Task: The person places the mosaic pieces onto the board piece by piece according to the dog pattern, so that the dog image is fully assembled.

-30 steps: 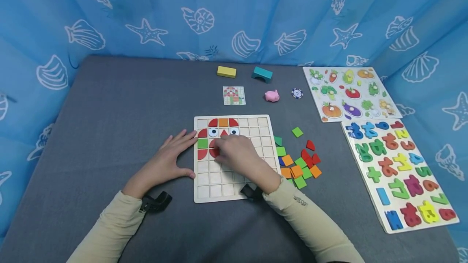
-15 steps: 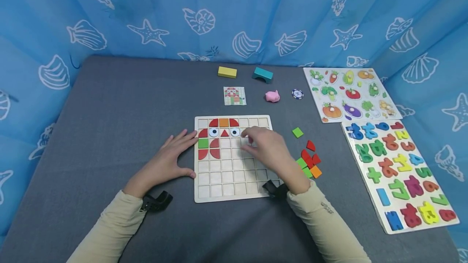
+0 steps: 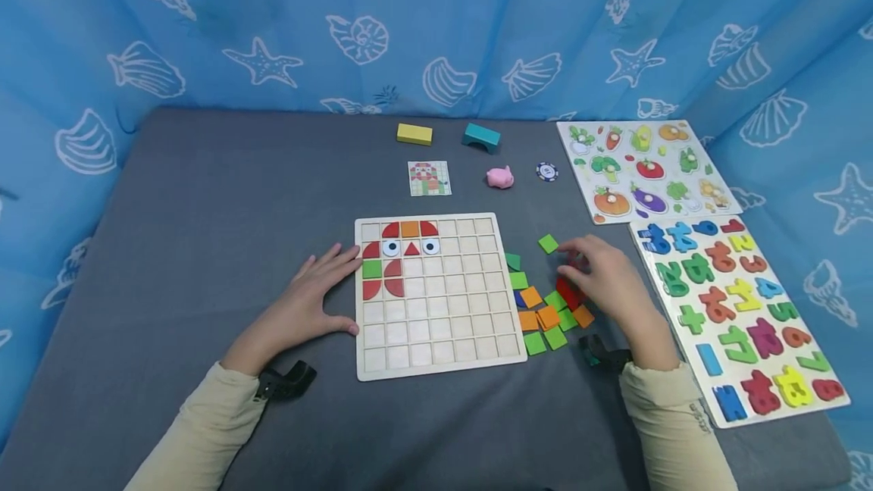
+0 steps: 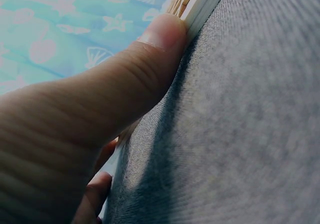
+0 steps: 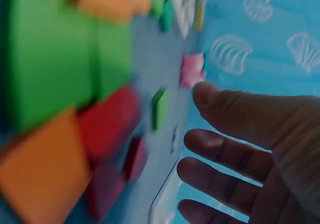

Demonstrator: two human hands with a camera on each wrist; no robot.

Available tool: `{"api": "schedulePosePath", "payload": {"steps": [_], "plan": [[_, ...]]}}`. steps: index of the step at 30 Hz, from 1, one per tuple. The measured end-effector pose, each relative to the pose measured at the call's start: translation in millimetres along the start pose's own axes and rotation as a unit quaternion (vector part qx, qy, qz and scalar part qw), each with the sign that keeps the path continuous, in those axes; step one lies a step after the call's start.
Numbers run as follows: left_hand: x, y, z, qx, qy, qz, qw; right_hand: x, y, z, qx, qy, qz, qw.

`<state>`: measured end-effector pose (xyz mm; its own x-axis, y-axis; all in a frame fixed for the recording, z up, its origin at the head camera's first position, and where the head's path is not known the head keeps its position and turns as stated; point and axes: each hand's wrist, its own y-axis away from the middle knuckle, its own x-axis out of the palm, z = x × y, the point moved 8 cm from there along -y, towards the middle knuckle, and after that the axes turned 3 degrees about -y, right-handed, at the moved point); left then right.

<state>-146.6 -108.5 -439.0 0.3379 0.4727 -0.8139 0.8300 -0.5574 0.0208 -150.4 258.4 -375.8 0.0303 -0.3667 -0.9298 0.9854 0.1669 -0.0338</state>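
A wooden grid board (image 3: 443, 339) lies on the grey table, with red, orange and green pieces and two eye tiles (image 3: 430, 246) set in its upper left cells. My left hand (image 3: 310, 301) rests along the board's left edge with fingers spread; in the left wrist view its thumb (image 4: 135, 69) touches the board's side. Right of the board, my right hand (image 3: 607, 275) hovers at the red pieces (image 3: 568, 293), partly covering them. Its thumb and fingers (image 5: 220, 189) stand apart with nothing between them in the right wrist view.
Loose green and orange tiles (image 3: 548, 317) lie against the board's right edge. Behind the board are a pattern card (image 3: 430, 179), a pink pig (image 3: 500, 177), a poker chip (image 3: 547, 171), yellow (image 3: 414, 134) and teal blocks (image 3: 481, 136). Vegetable (image 3: 655, 169) and number puzzles (image 3: 736, 324) lie right.
My right hand has moved right, from over the board's set pieces to the loose red pieces, uncovering the grid. The left hand stays at the board's edge. The head view has shifted slightly.
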Motion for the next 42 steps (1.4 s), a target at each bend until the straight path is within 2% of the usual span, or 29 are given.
{"api": "schedulePosePath", "payload": {"steps": [6,15,31,37,42], "plan": [[-0.3,1.6,0.8,-0.003,-0.004,-0.003,1.0,2.4,-2,-18,0.022,0.005,0.011,1.0],[0.4,0.4,1.8,0.012,-0.011,-0.015,0.9998,8.1,-2,-30,0.063,0.037,0.066,0.995],[-0.2,0.2,0.8,0.011,-0.007,-0.016,0.9998,12.1,-1,-31,0.073,0.035,0.063,0.995],[-0.3,0.2,-0.2,0.01,-0.004,-0.014,0.9998,8.9,-4,-17,0.056,0.037,0.041,0.997],[-0.7,0.2,0.0,0.01,0.001,-0.014,0.9999,15.0,-14,20,0.013,0.024,0.033,0.999]]}}
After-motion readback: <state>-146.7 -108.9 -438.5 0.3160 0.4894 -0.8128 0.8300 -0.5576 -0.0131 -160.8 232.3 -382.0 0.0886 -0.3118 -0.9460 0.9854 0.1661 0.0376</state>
